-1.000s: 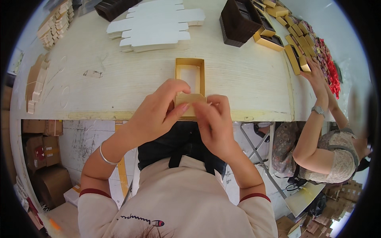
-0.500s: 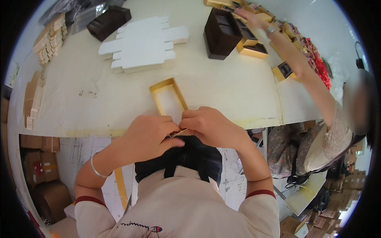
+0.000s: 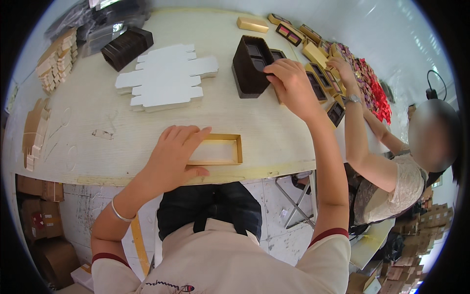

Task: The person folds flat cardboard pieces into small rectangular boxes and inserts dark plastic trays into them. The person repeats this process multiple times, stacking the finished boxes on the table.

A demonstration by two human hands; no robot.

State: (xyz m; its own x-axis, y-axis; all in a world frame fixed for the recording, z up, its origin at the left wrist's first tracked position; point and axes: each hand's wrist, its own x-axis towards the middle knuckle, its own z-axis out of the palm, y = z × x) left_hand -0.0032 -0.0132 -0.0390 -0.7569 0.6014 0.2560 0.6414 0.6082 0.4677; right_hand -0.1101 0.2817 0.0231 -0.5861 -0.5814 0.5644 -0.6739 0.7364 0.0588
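Observation:
A shallow gold cardboard box (image 3: 239,149) with a white inside lies near the table's front edge. My left hand (image 3: 174,154) covers its left end, fingers along the far wall and thumb by the near one. Farther off, a tall stack of dark brown plastic insert trays (image 3: 247,73) stands on the table. My right hand (image 3: 296,88) reaches to the right side of that stack, thumb and fingers pinched on a dark tray edge. Whether this tray has come off the stack cannot be made out.
Flat white box blanks (image 3: 166,76) are piled left of the tray stack. Behind them lies another brown tray stack (image 3: 127,48). Folded cardboard pieces (image 3: 36,132) line the left edge. At right, a co-worker's hand (image 3: 342,71) is among gold boxes (image 3: 316,54) and red shredded filler (image 3: 379,95).
The gold box has turned and now lies flat along the table edge. My right hand has left it and reached out to the brown tray stack. My left hand has shifted onto the box.

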